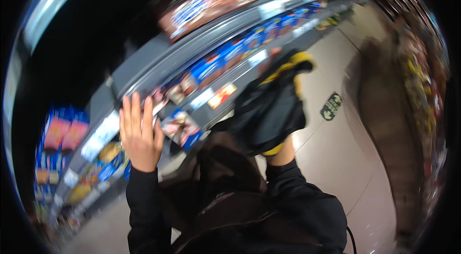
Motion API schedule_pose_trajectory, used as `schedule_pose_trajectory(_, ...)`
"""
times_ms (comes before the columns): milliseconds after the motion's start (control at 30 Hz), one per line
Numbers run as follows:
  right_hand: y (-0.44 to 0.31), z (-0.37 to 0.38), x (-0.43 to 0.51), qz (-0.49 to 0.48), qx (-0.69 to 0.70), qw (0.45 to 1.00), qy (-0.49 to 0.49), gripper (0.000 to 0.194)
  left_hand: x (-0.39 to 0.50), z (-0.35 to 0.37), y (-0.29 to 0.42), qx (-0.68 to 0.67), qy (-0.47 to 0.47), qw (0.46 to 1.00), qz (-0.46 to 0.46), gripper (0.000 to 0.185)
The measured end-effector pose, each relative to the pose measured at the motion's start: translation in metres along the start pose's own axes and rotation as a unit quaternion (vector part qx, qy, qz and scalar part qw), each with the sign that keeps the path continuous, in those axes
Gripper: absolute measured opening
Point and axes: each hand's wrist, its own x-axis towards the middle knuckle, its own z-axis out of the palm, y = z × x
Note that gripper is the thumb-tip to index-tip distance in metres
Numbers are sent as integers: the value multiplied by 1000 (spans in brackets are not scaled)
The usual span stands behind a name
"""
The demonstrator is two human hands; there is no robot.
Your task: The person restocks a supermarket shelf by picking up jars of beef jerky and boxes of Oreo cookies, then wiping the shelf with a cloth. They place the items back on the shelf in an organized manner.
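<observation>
My left hand (141, 142) is raised at the shelf edge with its fingers extended and nothing seen in it. Just right of it, a package with blue and white print (182, 128) lies tilted at the lower shelf. A black fabric item with yellow trim (272, 109), possibly a bag or a glove, is held by my right hand (283, 153). The item hides most of that hand; bare skin shows at the wrist and near the item's top. Motion blur softens the picture.
Store shelves (162, 63) with blue packages (209, 70) and price labels run along the left and top. A large brown package (212, 5) sits on the upper shelf. The tiled floor (324, 153) bears an arrow sticker (330, 106). Blurred goods (423, 81) line the right side.
</observation>
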Motion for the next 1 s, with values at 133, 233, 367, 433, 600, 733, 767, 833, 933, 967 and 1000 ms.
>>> schedule_pose_trajectory(133, 13, -12, -19, 100, 67, 989, -84, 43, -80, -42, -55, -22, 144, 989, -27, 59)
schedule_pose_trajectory(233, 27, -47, -30, 98, 26, 993, -59, 43, -152, -65, -92, 22, 139, 983, -120, 51)
schedule_pose_trajectory(367, 45, -86, -53, 178, -36, 983, -9, 46, -233, -57, -116, 58, 132, 966, -214, 47)
schedule_pose_trajectory(433, 56, -99, -60, 188, -92, 977, 38, 47, -269, -44, -114, 43, 118, 953, -276, 38)
schedule_pose_trajectory(600, 102, -129, -74, 312, -313, 893, -87, 25, -347, 5, -106, -22, 49, 938, -342, 26)
schedule_pose_trajectory(733, 128, -162, -103, 447, -432, 753, -214, 30, -411, 64, -81, -107, -27, 913, -393, 22)
schedule_pose_trajectory(767, 133, -172, -108, 489, -408, 718, -280, 23, -429, 81, -72, -139, -49, 895, -422, 21)
schedule_pose_trajectory(833, 149, -200, -128, 570, -402, 668, -258, 9, -467, 123, -51, -264, -53, 812, -518, 26)
schedule_pose_trajectory(933, 189, -262, -165, 591, -505, 585, -233, 7, -532, 192, -23, -313, -90, 749, -577, 43)
schedule_pose_trajectory(967, 201, -285, -173, 603, -547, 540, -214, 13, -555, 212, -18, -322, -80, 743, -580, 51)
schedule_pose_trajectory(1000, 214, -308, -184, 591, -573, 538, -182, 22, -577, 229, -13, -308, -102, 745, -583, 57)
